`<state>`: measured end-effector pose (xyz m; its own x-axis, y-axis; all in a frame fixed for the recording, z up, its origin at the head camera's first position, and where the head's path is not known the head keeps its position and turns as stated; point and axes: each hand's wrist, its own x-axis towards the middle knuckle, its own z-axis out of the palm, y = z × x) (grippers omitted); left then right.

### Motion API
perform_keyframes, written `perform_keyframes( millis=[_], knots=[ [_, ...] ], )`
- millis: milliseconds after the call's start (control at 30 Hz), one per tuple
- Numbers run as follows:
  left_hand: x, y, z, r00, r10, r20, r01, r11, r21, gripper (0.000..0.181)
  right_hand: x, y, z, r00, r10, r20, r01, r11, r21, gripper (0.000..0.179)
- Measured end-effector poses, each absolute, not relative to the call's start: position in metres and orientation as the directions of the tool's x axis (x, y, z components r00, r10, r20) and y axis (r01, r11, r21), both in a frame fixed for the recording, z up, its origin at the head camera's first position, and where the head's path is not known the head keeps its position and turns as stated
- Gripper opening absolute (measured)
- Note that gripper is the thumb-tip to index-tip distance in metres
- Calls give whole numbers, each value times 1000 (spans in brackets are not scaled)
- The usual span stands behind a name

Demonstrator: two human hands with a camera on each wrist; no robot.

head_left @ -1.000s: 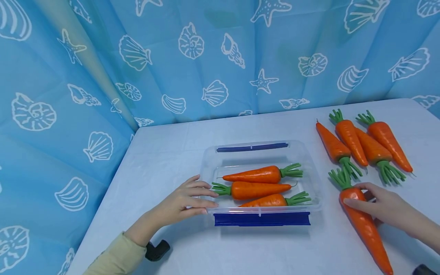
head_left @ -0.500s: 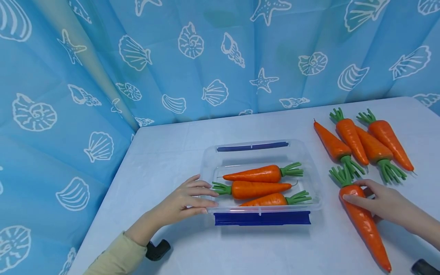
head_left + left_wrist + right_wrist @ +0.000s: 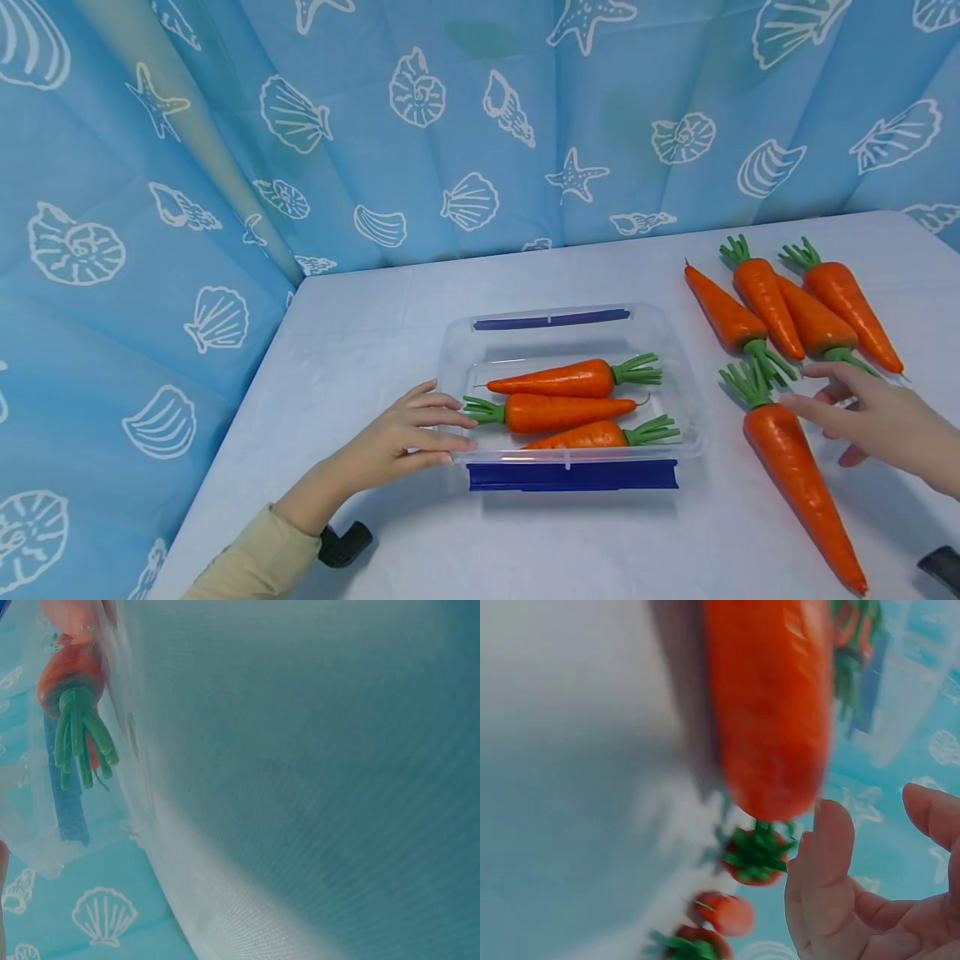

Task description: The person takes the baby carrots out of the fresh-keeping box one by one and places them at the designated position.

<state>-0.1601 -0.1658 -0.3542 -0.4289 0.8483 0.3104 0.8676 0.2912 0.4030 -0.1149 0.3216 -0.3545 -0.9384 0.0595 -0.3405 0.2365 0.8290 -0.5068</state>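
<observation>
A clear plastic box [image 3: 585, 456] with blue side clips holds three carrots with green tops, among them a middle carrot [image 3: 566, 414]. My left hand [image 3: 412, 435] rests at the box's left rim with extended fingers. On the right, a large carrot [image 3: 802, 487] lies slantwise on the table, its green top toward the back. My right hand [image 3: 877, 421] is just beside its thick end, thumb and fingers spread apart and nothing between them. In the right wrist view the same carrot [image 3: 769, 705] looms close, with the fingers [image 3: 831, 862] near its end.
Several more carrots [image 3: 757, 300] lie in a group at the table's back right, beyond the right hand. A white cloth covers the table [image 3: 375, 333]. A blue curtain [image 3: 480, 125] with shell prints hangs behind it and on the left.
My right hand has let go of the large carrot and drawn back to the right, fingers spreading. The carrot's tip has shifted slightly right. My left hand and the box stay as they were.
</observation>
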Motion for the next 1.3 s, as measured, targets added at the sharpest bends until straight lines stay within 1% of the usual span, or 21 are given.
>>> perform_keyframes(
  millis=[267, 433, 567, 700, 833, 933, 1133, 1300],
  knots=[
    [-159, -166, -353, -426, 849, 313, 870, 290, 399, 24, -117, 317, -325, -971, 39, -238, 163, 835, -526, 79],
    [-159, -166, -353, -434, 847, 306, 862, 292, 414, 22, -121, 308, -309, -984, 10, -180, 105, 844, -526, 75],
    [-159, -167, -353, -431, 847, 310, 865, 290, 409, 20, -127, 302, -298, -987, -11, -158, 73, 852, -519, 72],
    [-159, -167, -353, -433, 847, 309, 864, 291, 411, 21, -133, 292, -289, -992, -51, -118, 17, 855, -518, 64],
    [-159, -166, -352, -442, 845, 300, 856, 298, 423, 23, -140, 281, -283, -992, -115, -52, -70, 849, -523, 53],
    [-159, -166, -352, -440, 847, 298, 859, 300, 414, 23, -144, 274, -279, -988, -145, -44, -100, 843, -529, 50],
    [-159, -166, -353, -432, 851, 300, 870, 305, 387, 24, -153, 257, -268, -981, -177, -77, -111, 846, -521, 55],
    [-159, -167, -354, -444, 847, 292, 859, 309, 408, 25, -164, 241, -259, -967, -239, -85, -162, 840, -518, 56]
  ],
)
